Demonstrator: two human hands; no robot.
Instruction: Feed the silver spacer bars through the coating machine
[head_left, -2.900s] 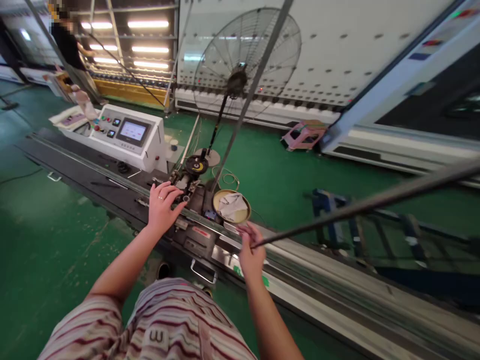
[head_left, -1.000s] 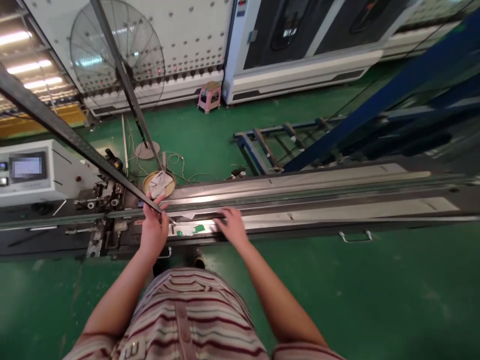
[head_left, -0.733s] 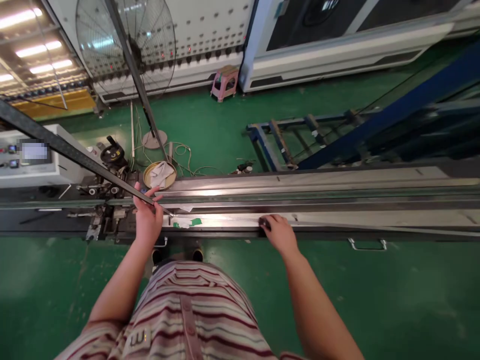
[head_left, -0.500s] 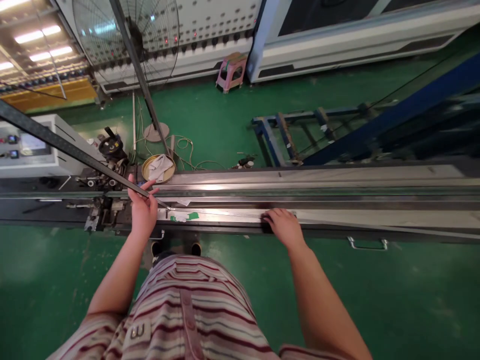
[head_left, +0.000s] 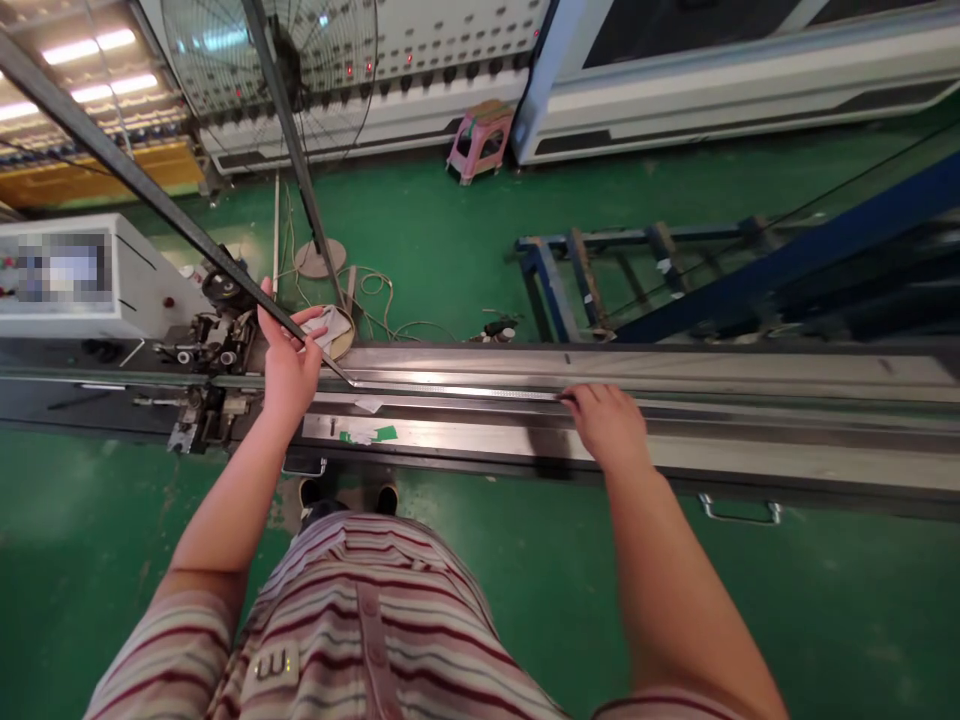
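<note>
Bar ends cut off — perhaps bent

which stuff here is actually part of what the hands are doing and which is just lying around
In hand:
left hand grips the dark metal bar
right hand on the thin strip
long machine bed

Lying about:
round tray with rag
pink stool
standing fan
blue rack

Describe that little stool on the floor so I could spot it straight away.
Start at the big round wire-caged fan standing against the far white wall. Just to its right, on the green floor, sits a small pink plastic stool. It is the only pink thing among grey and white machines.
</note>
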